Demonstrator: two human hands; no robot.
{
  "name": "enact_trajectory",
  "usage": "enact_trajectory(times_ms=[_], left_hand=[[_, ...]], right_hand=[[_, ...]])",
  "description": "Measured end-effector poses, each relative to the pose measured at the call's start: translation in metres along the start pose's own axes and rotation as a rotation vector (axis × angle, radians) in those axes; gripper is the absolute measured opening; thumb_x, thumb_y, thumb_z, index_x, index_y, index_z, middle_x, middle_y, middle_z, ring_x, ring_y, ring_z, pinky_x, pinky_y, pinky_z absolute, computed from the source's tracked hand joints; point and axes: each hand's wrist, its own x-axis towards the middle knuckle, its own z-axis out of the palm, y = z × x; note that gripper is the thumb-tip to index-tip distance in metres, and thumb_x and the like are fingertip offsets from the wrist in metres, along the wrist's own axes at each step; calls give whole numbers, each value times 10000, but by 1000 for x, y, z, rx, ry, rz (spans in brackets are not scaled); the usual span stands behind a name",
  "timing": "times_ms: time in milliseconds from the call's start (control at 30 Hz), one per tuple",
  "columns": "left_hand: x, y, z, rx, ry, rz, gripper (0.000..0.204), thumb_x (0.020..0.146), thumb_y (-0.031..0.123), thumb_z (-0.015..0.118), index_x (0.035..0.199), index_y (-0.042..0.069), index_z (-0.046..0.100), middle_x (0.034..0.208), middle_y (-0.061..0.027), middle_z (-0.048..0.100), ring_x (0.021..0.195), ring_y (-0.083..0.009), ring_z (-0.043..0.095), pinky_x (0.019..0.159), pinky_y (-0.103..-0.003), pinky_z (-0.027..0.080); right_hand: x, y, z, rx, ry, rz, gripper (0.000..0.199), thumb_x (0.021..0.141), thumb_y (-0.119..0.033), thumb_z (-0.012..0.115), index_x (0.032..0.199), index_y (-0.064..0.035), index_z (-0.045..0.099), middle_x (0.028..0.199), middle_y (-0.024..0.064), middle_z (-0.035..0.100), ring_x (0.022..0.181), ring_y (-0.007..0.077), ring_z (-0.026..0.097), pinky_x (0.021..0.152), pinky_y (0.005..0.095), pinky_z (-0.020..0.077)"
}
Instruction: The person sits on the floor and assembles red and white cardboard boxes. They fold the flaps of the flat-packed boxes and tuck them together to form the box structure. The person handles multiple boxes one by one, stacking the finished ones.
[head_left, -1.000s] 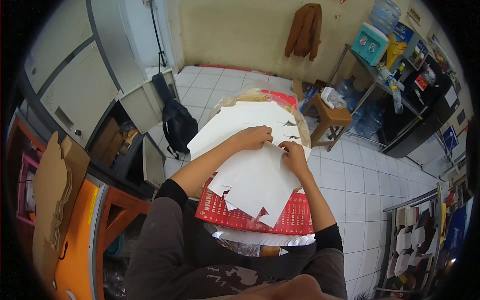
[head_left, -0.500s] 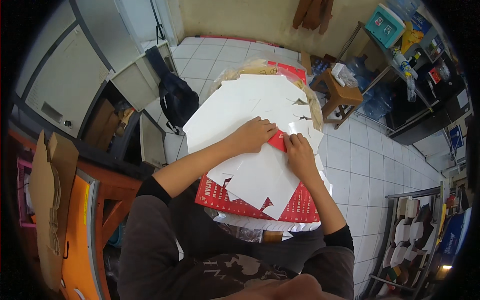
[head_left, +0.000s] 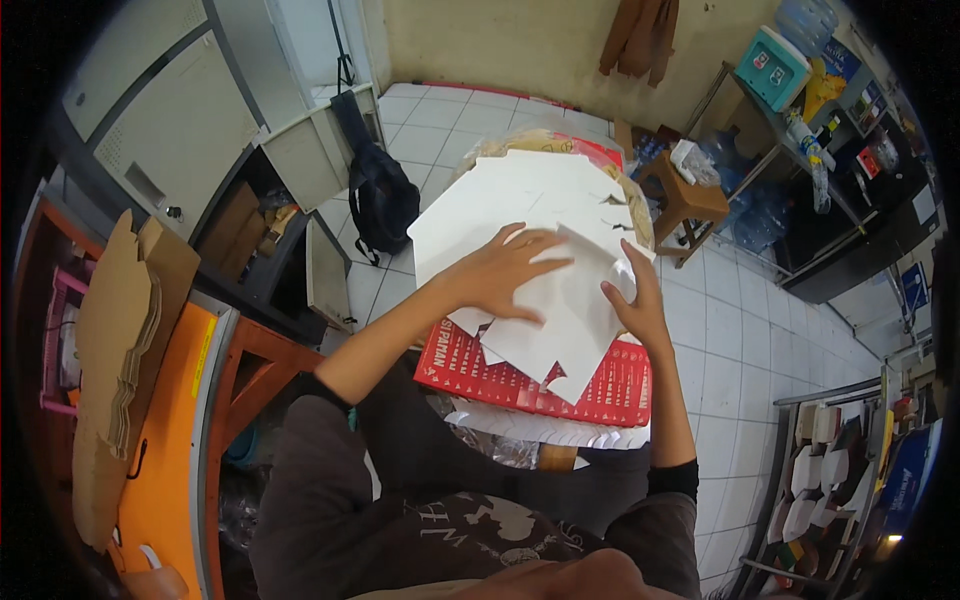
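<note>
A flat white cardboard box blank (head_left: pixel 560 335) with cut notches lies across the pile in front of me. Over its left part my left hand (head_left: pixel 505 268) spreads its fingers, with the thumb apart. My right hand (head_left: pixel 638 305) is at the right side of the blank, its thumb and fingers apart; whether its fingertips touch the cardboard is hard to tell. Under the white cardboard, red printed cardboard (head_left: pixel 455 365) shows along the near edge. No red flap is visible between my hands.
An orange table (head_left: pixel 170 430) with folded brown cardboard (head_left: pixel 120 370) is on the left. A dark backpack (head_left: pixel 383 195) rests by the open cabinet. A brown stool (head_left: pixel 685 205) stands beyond the pile at right, and a shelf rack (head_left: pixel 815 470) holds boxes at lower right.
Both hands have let go of the red-sided flap they were pressing and moved apart. The red flap is out of sight. My view has shifted slightly left.
</note>
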Motion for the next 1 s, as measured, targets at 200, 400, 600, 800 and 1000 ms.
enact_trajectory(times_ms=[200, 400, 600, 800, 1000], left_hand=[[-65, 38, 8, 38, -211, 96, 793, 598, 429, 768, 1244, 59, 493, 1219, -56, 536, 1147, -209, 493, 1007, -406, 350], [-62, 35, 13, -216, -89, -15, 569, 659, 268, 729, 1149, 35, 557, 1094, -83, 588, 1016, -239, 563, 853, -364, 459], [-44, 15, 29, -271, -207, -86, 326, 688, 213, 706, 992, 104, 669, 874, -78, 630, 893, -251, 601, 754, -379, 488], [-13, -10, 28, -497, -370, -193, 147, 722, 153, 675, 857, 94, 678, 754, -111, 644, 719, -308, 610, 662, -395, 473], [-6, -19, 44, -452, -413, -193, 148, 699, 133, 692, 823, 68, 644, 738, -121, 638, 708, -327, 609, 659, -408, 473]], right_hand=[[-67, -109, 34, -237, -390, -80, 844, 586, -276, 824, 1296, -18, 445, 1195, 173, 517, 1107, 334, 490, 940, 434, 397], [-83, -99, 62, -424, -218, -102, 391, 737, 4, 562, 1127, 20, 565, 1049, 174, 613, 987, 313, 573, 835, 410, 472], [-58, -90, 46, -226, -266, 147, 144, 786, -76, 597, 904, -49, 674, 732, 155, 638, 697, 308, 598, 624, 424, 481], [-46, -79, 44, -134, -305, 297, 170, 773, -149, 630, 923, -84, 674, 784, 160, 654, 745, 343, 629, 676, 450, 491], [-35, -61, 50, -33, -321, 445, 268, 684, -182, 760, 900, -48, 674, 739, 176, 659, 687, 307, 661, 661, 391, 507]])
